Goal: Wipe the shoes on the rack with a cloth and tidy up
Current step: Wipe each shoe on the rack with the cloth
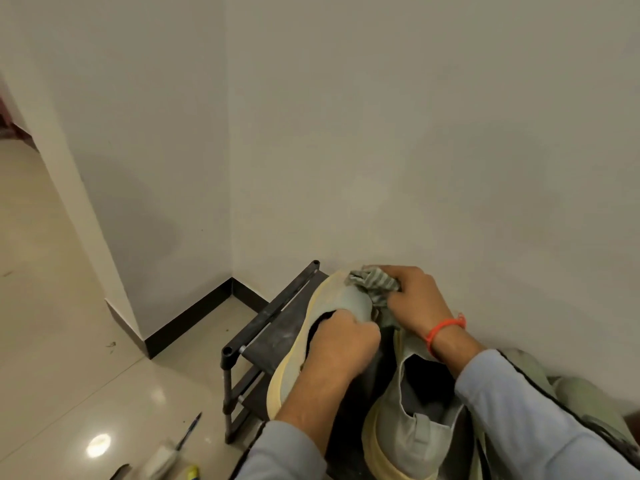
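shoe: pale grey-green slip-on sneaker with cream sole [356,299] over the black metal shoe rack [273,327], long axis running near-left to far-right, toe at the far end
left hand [341,348]: fingers curled round the shoe's collar
right hand [415,299]: clutching a crumpled striped grey cloth [375,282] against the toe
second matching shoe [412,420]: near right, on the rack

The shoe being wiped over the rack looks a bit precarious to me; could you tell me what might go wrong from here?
1. The left hand grips the shoe only by its collar, so pressure from the cloth in the right hand could twist it loose.
2. It hangs over the rack edge, so a slip likely lands it on the floor.
3. A pen lies on the floor nearby, a possible trip hazard.
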